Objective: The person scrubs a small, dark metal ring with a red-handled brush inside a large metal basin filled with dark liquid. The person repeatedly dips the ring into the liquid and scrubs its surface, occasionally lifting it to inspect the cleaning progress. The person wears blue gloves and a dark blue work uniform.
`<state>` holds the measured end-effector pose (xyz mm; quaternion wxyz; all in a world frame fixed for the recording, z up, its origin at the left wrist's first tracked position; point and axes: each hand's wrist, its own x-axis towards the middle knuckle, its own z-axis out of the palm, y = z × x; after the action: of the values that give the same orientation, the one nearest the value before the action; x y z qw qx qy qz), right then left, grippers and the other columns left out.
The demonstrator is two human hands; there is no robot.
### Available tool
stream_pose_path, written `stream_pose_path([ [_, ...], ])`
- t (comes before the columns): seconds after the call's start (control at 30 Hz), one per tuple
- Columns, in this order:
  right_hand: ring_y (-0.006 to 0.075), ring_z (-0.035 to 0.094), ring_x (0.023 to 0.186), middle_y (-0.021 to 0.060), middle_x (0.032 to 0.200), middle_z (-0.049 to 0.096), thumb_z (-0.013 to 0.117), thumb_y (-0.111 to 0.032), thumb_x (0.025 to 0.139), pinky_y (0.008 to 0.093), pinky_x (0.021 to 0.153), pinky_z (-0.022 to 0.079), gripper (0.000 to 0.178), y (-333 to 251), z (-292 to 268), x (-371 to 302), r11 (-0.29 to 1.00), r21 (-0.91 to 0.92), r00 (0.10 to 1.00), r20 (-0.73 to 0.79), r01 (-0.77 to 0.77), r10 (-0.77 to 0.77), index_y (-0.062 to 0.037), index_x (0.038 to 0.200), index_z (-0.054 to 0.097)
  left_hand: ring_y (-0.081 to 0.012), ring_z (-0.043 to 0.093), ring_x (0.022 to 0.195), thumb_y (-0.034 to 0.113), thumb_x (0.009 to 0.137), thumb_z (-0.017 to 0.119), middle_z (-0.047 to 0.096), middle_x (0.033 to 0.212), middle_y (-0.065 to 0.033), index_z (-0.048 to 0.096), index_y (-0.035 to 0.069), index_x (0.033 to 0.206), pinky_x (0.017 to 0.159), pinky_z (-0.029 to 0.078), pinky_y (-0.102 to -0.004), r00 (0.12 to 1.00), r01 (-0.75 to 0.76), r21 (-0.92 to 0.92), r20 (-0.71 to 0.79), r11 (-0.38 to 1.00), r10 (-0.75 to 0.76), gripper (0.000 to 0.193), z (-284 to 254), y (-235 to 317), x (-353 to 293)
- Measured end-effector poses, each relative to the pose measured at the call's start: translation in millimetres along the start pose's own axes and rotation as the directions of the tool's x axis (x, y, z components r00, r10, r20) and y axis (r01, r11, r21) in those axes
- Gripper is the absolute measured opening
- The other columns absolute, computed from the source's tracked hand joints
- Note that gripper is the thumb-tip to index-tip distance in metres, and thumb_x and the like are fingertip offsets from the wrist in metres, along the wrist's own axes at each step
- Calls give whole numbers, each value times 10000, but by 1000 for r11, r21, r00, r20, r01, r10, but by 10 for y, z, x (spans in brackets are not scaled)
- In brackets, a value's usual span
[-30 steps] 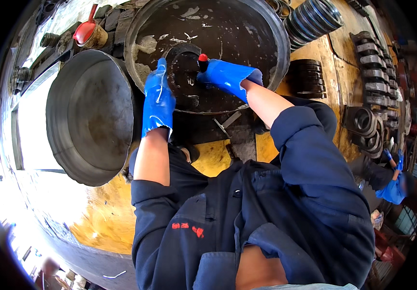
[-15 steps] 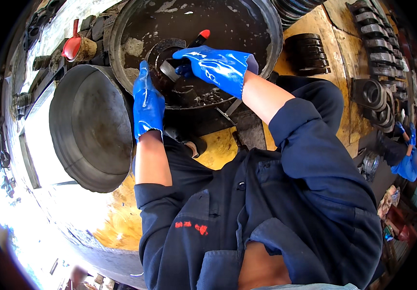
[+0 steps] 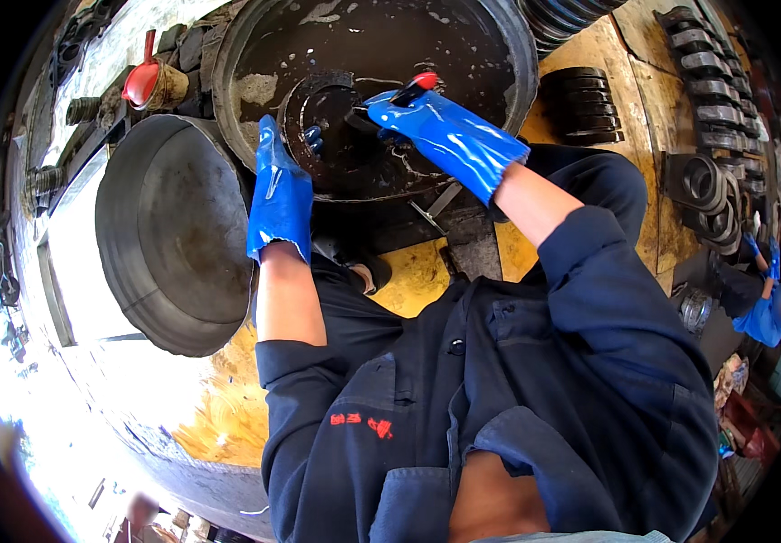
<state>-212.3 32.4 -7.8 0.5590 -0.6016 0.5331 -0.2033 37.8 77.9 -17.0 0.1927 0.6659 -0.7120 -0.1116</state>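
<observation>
Over a wide round metal basin (image 3: 528, 68) of dark liquid, both my hands wear blue rubber gloves. My left hand (image 3: 280, 185) is closed on the near left rim of a dark, wet metal ring (image 3: 292, 118). Its thumb lies outside the ring, and blue fingertips show through the opening. My right hand (image 3: 449, 136) grips a brush (image 3: 417, 83) with a black, red-ended handle. The dark brush head is at the ring's right side; whether it touches the ring I cannot tell.
A large round metal tub (image 3: 173, 235) stands left of the basin. Beyond it is a red dipper (image 3: 143, 83) in a small bucket. At right are stacked dark rings (image 3: 580, 104), a row of metal parts (image 3: 712, 86) and another person (image 3: 761, 312) in blue.
My right hand has moved right and slightly down with the brush, drawing it from the middle of the ring to its right side. My left hand stays nearly in place, still holding the ring.
</observation>
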Motion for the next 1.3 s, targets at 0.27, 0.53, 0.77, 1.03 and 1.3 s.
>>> stream_pose_path([
  [0.27,137,681,991,76,1076,763,654,-240,1008,302,933,537,320,174,380,360,897,399,960,114,190,-254,-68,1266,735,-457,499,1416,101,1031,465,560,1512,-245,524,-74,1480,1210,288,-624,901,-98,972,178,-215,395,486,-3,-13,1],
  [0.53,130,645,857,53,960,732,603,-234,1009,310,821,522,275,-29,278,882,875,429,974,-123,225,-190,-24,1115,744,-510,463,1441,133,1027,449,553,1521,-254,559,-100,1449,1230,224,-715,872,22,900,196,-436,449,494,-88,-91,-132],
  [0.77,125,614,804,38,896,699,616,-278,1005,307,804,503,288,214,-11,651,837,548,972,-188,-17,142,-24,1052,743,-482,478,1429,165,1044,436,563,1511,-240,558,-84,1454,1221,243,-682,896,-64,878,260,-475,360,495,-131,14,-152],
  [1.03,113,577,817,17,887,660,599,-326,1005,299,792,465,314,251,-100,241,949,263,923,-294,-173,250,-35,1016,719,-454,499,1406,207,1062,423,576,1493,-228,555,-62,1463,1202,281,-631,810,294,-811,493,-506,-318,501,144,-116,-79],
  [1.3,212,744,1048,155,1148,750,575,-23,1021,328,910,603,326,-471,188,500,770,622,981,-192,145,-29,-3,1340,639,-426,520,1383,249,1079,411,590,1476,-216,551,-39,1472,1183,319,-581,737,420,-877,480,-234,-476,507,306,-93,305],
])
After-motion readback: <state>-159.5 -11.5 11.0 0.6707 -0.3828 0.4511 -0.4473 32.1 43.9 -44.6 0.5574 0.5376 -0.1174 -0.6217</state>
